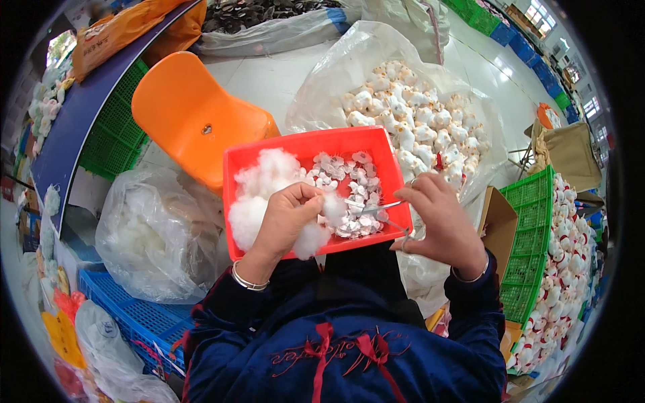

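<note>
A red plastic tray (236,159) sits across my lap. White stuffing (269,171) fills its left side, and many small white and clear pieces (363,176) lie on its right. Over the tray's middle, my left hand (287,216) pinches a small whitish tuft of stuffing (332,209). My right hand (440,218) has its thumb and a finger at the ring handles of metal scissor-handled forceps (383,209), the handles spread apart. The slim tips reach the tuft; whether they grip it is hard to make out.
Beyond the tray, a clear bag (322,84) holds many white plush pieces (420,124). An orange chair (191,114) stands to the far left, above a bag of stuffing (151,235). Blue crate (127,302) is at left; green crate (527,252) at right, beside heaped white-and-red plush toys (561,269).
</note>
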### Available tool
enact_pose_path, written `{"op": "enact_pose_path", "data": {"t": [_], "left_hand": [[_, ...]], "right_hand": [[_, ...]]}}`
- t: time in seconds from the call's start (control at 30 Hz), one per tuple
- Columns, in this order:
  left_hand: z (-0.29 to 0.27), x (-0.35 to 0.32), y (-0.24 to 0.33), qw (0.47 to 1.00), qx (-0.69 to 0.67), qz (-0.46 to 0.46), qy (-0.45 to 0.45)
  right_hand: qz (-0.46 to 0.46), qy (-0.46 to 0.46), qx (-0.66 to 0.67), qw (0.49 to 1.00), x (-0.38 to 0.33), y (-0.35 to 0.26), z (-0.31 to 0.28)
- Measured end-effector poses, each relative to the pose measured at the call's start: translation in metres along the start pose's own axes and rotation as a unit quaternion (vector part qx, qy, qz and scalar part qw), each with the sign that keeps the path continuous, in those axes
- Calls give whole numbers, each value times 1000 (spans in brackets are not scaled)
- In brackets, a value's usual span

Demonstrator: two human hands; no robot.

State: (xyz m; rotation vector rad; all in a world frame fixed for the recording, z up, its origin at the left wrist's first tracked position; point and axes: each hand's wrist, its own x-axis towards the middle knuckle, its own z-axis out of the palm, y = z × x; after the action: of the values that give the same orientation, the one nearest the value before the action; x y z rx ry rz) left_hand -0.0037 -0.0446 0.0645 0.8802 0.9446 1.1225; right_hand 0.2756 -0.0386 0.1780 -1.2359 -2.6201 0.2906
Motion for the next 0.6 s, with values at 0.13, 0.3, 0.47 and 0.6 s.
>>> {"op": "enact_pose_path", "data": {"t": [0.13,0.3,0.47,0.6], "left_hand": [[4,-3,2,1000,-14,-12,-10],[10,-7,8,999,43,10,-9],[19,-8,8,989,138,58,-22],[11,-6,11,997,70,14,-12]], "right_hand": [[-11,12,-26,1000,1,-4,9],[16,-61,-38,997,-3,2,6],[-6,-86,-37,996,5,-2,4],[-4,-38,12,999,-1,12,10]]}}
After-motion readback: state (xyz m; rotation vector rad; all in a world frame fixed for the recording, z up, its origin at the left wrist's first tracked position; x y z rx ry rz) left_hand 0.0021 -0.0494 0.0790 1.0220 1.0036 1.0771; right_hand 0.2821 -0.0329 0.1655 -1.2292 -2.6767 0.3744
